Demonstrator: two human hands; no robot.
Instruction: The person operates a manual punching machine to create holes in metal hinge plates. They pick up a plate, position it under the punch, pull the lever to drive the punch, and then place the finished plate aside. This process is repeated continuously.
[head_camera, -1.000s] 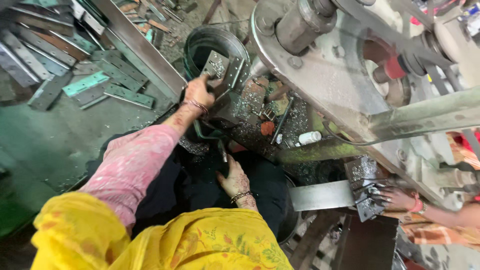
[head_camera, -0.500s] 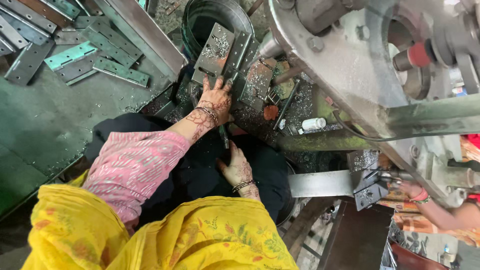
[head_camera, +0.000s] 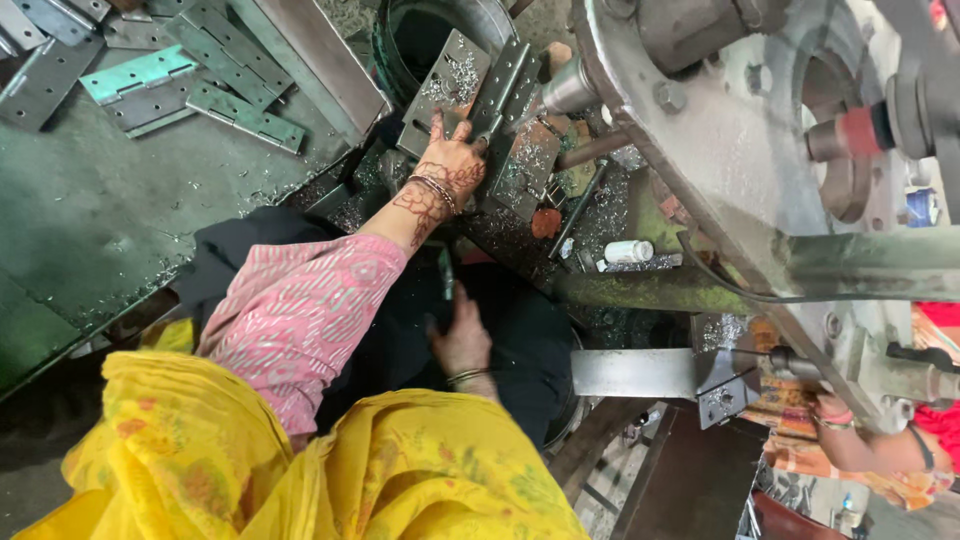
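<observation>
The right hand (head_camera: 462, 340) is motion-blurred, so whatever thin dark thing it's got can't really be made out. The left hand (head_camera: 452, 160) covers part of the metal hinge plates (head_camera: 452, 75). At lower right, a co-worker's arm (head_camera: 865, 440) gets cut off by the frame edge, with the hand mostly tucked behind the machine (head_camera: 760, 150).

My left hand (head_camera: 455, 165), patterned with henna, rests on a dull grey metal hinge plate (head_camera: 447, 80) speckled with bright swarf. My right hand (head_camera: 462, 340) grips a small dark tool (head_camera: 446, 272), material unclear. The hinge plates (head_camera: 150, 85) on the bench are matt steel, some tinted pale green. The bench (head_camera: 90, 230) is worn, greasy green metal. The press frame (head_camera: 720, 130) is rough grey casting. My sleeve (head_camera: 300, 320) is pink printed cloth; the scarf (head_camera: 300, 470) is soft yellow fabric.
</observation>
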